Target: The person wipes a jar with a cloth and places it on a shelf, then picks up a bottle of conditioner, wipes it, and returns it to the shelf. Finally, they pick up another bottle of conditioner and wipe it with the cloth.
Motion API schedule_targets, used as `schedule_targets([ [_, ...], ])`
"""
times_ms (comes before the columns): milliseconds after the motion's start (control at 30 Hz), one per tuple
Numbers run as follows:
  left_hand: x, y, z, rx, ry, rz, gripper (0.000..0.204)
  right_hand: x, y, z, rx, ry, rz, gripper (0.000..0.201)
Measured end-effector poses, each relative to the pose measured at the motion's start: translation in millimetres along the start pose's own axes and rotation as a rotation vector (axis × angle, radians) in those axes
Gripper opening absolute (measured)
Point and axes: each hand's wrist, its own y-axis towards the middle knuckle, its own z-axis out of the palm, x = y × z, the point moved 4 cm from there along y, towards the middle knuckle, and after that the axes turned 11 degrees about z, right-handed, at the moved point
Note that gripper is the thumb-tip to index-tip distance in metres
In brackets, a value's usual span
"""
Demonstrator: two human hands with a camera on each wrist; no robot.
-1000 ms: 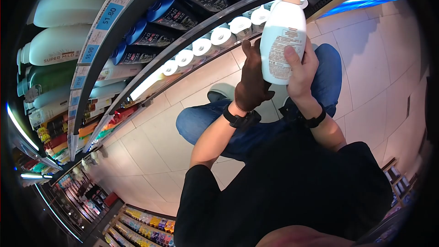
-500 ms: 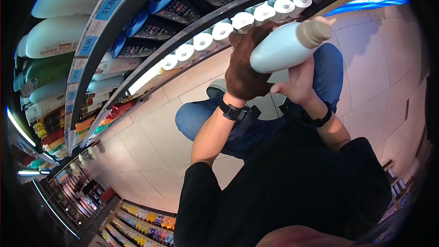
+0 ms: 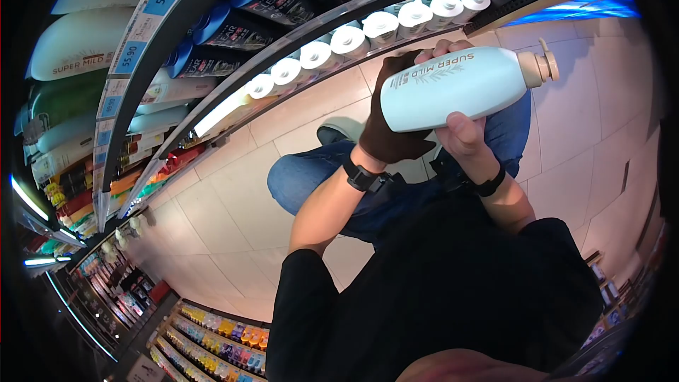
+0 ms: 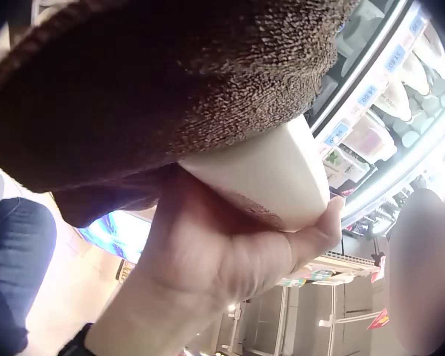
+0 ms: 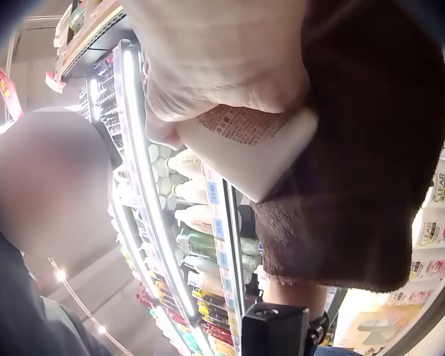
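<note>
- Fingers (image 3: pixel 453 47) of the right hand (image 3: pixel 463 134) curl over the top edge of the bottle (image 3: pixel 453 88); its thumb presses the lower face. Grip is closed round the body.
- Left hand (image 3: pixel 392 134), in a brown glove, cups the bottle's base end; gloved fingers wrap behind it and hold it.
- The bottle lies sideways between both hands, in front of the chest, pump (image 3: pixel 541 65) pointing to the person's right, the "SUPER MILD" front label turned toward the head camera.
- Wrist views confirm contact: the glove (image 4: pixel 170 81) sits on the bottle from above, and the bare hand (image 4: pixel 222 252) clasps it from below; printed back text shows in the right wrist view.
- Judgement on handling: a smooth plastic body calls for both hands to stay on while it is turned; the pump neck is the weak point and should not take load. The gloved side probably gives less feel, so the bare thumb should do the steering.
- Risk, as judged: a slip would drop it onto the tiled floor (image 3: pixel 233 205).
- Surface: no table; the person crouches, jeans-clad knee (image 3: pixel 304 184) over pale tiles.
- Room: a shop aisle. Shelves (image 3: pixel 141 64) carry price tags, pale and green bottles, blue-capped "CLEAR" bottles (image 3: pixel 276 3), and a row of white caps (image 3: pixel 353 39) on a lower, lit shelf. More stocked shelving stands further along the aisle.
</note>
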Motion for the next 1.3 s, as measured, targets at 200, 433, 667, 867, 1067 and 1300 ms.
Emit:
schedule_targets([
  [200, -20.1, 18.2, -17.8, -0.031, -0.063, 0.019, 0.069, 5.1, 16.4, 9.4, 0.065, -0.454, -0.362, 0.092],
  [433, -10.3, 20.0, -37.9, -0.132, 0.025, -0.031, 0.071, 26.6, 17.9, 11.2, 0.02, -0.862, -0.545, 0.092],
  [667, 9.1, 5.0, -49.3, -0.109, 0.121, -0.03, 0.081, 20.2, -2.1, -7.1, -0.013, -1.336, 0.076, 0.08],
  [867, 13.0, -12.2, -54.2, -0.058, 0.164, -0.092, 0.093, 22.4, -13.2, 0.9, 0.19, -1.657, -0.07, 0.07],
  [1067, -12.4, 6.2, -57.1, -0.088, -0.03, 0.027, 0.067, 39.6, -6.1, 3.6, 0.556, -1.645, 0.068, 0.072],
  [1300, -24.7, 34.9, -56.4, -0.183, -0.544, 0.021, 0.029, 37.2, -2.4, 5.5, 0.843, -0.456, 0.436, 0.081],
])
